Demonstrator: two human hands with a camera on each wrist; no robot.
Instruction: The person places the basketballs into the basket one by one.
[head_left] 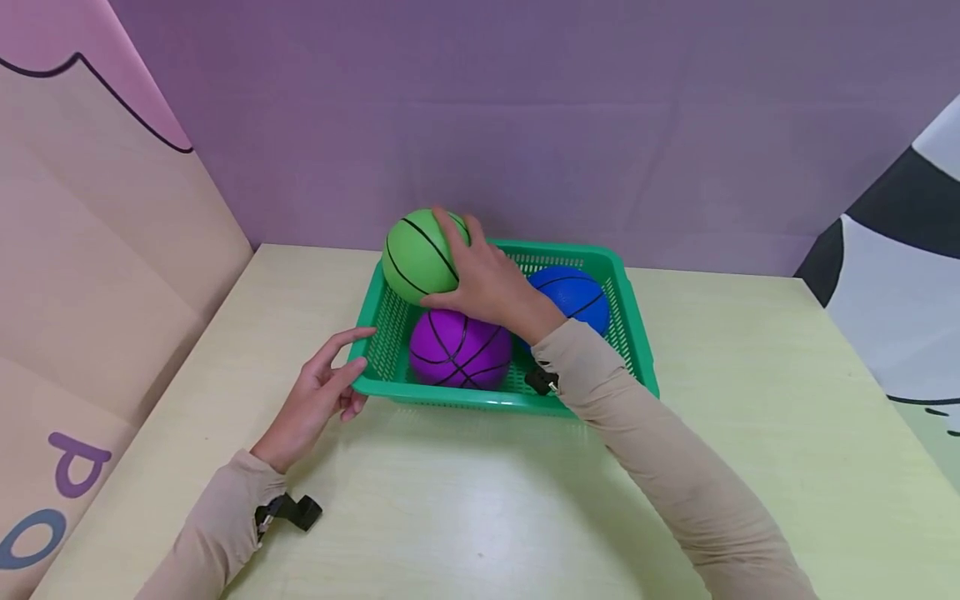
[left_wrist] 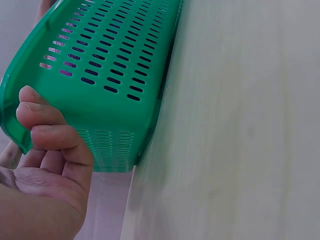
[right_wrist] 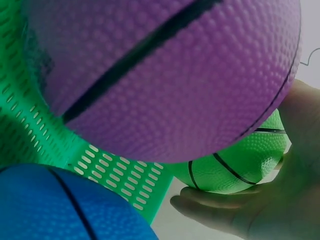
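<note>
My right hand (head_left: pixel 491 283) grips a light green ball (head_left: pixel 415 258) with black lines, fingers spread over its right side and thumb low at the front. The ball is at the back left corner of a green plastic basket (head_left: pixel 465 397); whether it touches the bottom I cannot tell. My left hand (head_left: pixel 311 408) holds the basket's front left corner, its fingers (left_wrist: pixel 60 137) curled below the rim in the left wrist view. Inside the basket, a purple ball (head_left: pixel 459 354) lies at the front left and a blue ball (head_left: pixel 573 296) at the right, partly hidden by my right wrist.
The basket stands on a pale wooden table (head_left: pixel 465 500), near its back edge. A purple backdrop (head_left: pixel 540 125) rises behind it. Printed panels stand to the left (head_left: pixel 90 250) and right (head_left: pixel 900 317). Black cameras are strapped to both wrists.
</note>
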